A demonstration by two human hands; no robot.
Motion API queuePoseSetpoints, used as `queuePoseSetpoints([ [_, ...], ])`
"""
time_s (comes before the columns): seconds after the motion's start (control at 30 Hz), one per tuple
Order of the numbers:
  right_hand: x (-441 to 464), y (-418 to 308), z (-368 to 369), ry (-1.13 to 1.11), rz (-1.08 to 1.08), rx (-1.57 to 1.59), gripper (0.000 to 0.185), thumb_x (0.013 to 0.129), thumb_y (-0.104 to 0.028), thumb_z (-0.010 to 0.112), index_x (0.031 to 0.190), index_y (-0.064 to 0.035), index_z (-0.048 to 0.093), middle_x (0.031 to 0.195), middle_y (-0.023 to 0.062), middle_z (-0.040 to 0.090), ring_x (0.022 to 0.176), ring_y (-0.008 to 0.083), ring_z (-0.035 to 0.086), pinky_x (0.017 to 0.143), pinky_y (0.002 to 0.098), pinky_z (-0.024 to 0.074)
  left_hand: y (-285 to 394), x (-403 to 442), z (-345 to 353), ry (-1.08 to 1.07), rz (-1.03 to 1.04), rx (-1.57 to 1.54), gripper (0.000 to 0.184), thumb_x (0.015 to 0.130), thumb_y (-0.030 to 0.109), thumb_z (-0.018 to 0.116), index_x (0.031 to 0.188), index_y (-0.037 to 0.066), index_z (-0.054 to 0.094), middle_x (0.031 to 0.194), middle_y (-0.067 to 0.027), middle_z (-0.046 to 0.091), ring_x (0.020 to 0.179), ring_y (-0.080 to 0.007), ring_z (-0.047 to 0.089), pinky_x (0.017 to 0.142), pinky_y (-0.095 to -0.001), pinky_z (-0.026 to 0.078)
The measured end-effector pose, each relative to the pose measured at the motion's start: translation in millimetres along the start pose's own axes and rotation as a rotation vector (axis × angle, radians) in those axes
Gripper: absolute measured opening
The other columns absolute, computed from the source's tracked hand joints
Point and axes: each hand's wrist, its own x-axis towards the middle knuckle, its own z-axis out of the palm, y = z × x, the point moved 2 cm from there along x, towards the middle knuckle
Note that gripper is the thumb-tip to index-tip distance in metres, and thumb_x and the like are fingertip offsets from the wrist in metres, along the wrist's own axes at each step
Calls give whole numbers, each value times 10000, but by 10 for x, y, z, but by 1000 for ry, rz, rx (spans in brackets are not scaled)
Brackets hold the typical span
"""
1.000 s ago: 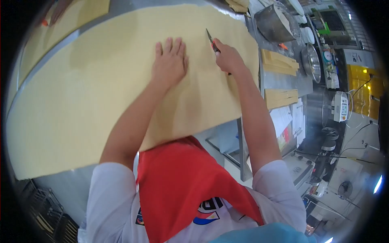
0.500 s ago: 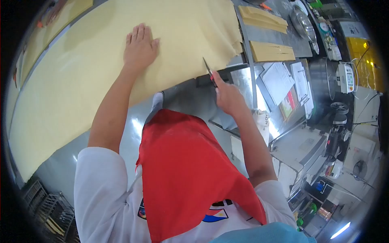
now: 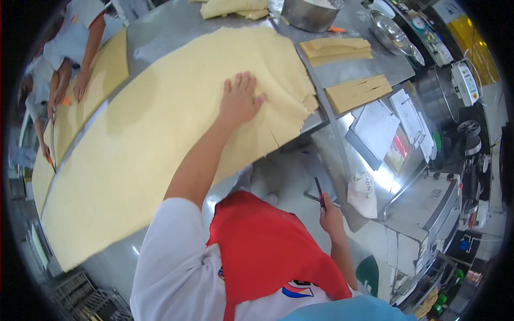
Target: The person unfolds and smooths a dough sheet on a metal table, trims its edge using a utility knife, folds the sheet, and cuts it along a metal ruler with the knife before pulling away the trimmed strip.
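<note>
A broad pale-yellow sheet of dough (image 3: 155, 139) covers the table, its right end ragged. My left hand (image 3: 241, 101) lies flat on it near that end, fingers extended. A short slit runs inward from the dough's near edge, right of my left hand. My right hand (image 3: 332, 216) is wrapped round the handle of a knife (image 3: 319, 190). It is off the table, low beside my red apron (image 3: 267, 246), with the dark blade pointing up and apart from the dough.
Stacked dough strips (image 3: 337, 51) and a slab of cut dough (image 3: 358, 93) lie to the right, near clipboards (image 3: 375, 128). A metal pot (image 3: 310, 15) and a steel bowl (image 3: 393, 32) stand beyond. Across the table, co-workers' hands (image 3: 80, 85) are at another dough sheet (image 3: 104, 75).
My right hand has drawn the knife off the dough, down towards my side. My left hand has shifted right across the sheet. The view has moved, bringing the co-workers and pot into sight.
</note>
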Motion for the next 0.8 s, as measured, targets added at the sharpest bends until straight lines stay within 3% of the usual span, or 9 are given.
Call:
queuePoseSetpoints([
  [0.07,-32,-34,-13,97,-8,53,620,901,-78,585,1499,-110,424,950,298,685,848,500,653,755,582,497,-410,629,86,-43,-135,19,755,1022,565,341,1566,43,308,1651,-149,252,1529,-347,212,1221,-581,145],
  [0.2,-308,27,61,124,113,158,622,900,-58,578,1501,-125,433,1114,267,674,930,505,647,786,536,522,-1022,1551,158,-45,-173,67,812,990,644,348,1574,82,311,1649,-137,266,1524,-357,220,1218,-583,150],
  [0.27,-501,121,172,133,159,201,620,900,-49,570,1501,-124,436,1130,262,672,947,504,646,786,523,527,-1187,1865,51,-102,-186,81,995,868,786,455,1577,103,312,1639,-137,290,1517,-367,235,1211,-592,162],
  [0.37,-735,93,246,41,558,340,652,892,-10,554,1520,-125,422,852,247,698,685,378,705,610,461,544,-1411,2283,99,-188,-70,71,1150,707,866,590,1532,89,395,1620,-142,329,1502,-369,269,1183,-592,229],
  [0.47,-1031,373,688,152,507,327,665,898,9,560,1531,-136,415,708,165,664,553,270,666,515,429,525,-1440,2497,46,-247,-26,45,1165,613,867,682,1453,80,502,1607,-140,352,1496,-352,276,1144,-579,299],
  [0.5,-1097,338,714,159,529,337,665,898,9,560,1531,-136,415,708,165,664,553,270,666,515,429,525,-1391,2517,-76,-232,-12,-2,1165,585,805,759,1409,19,514,1474,-167,511,1397,-350,440,1104,-520,374],
  [0.63,-1222,229,813,116,742,571,647,929,17,546,1539,-150,412,679,72,630,545,186,620,497,385,521,-1514,2881,24,-423,-63,-184,1066,585,724,821,1357,27,586,1376,-180,610,1278,-348,565,1047,-447,452],
  [0.7,-1328,237,875,117,747,558,640,932,6,551,1538,-148,415,691,66,627,545,168,610,511,355,527,-1422,2953,-145,-782,58,-72,933,574,618,871,1244,0,672,1233,-199,689,1130,-355,661,973,-420,508],
  [0.8,-1478,660,1359,221,593,471,636,915,-42,580,1527,-125,426,716,88,637,562,174,630,530,347,528,-1412,2916,-33,-442,233,-60,708,597,489,867,1113,21,741,1135,-193,720,1057,-352,688,899,-449,544],
])
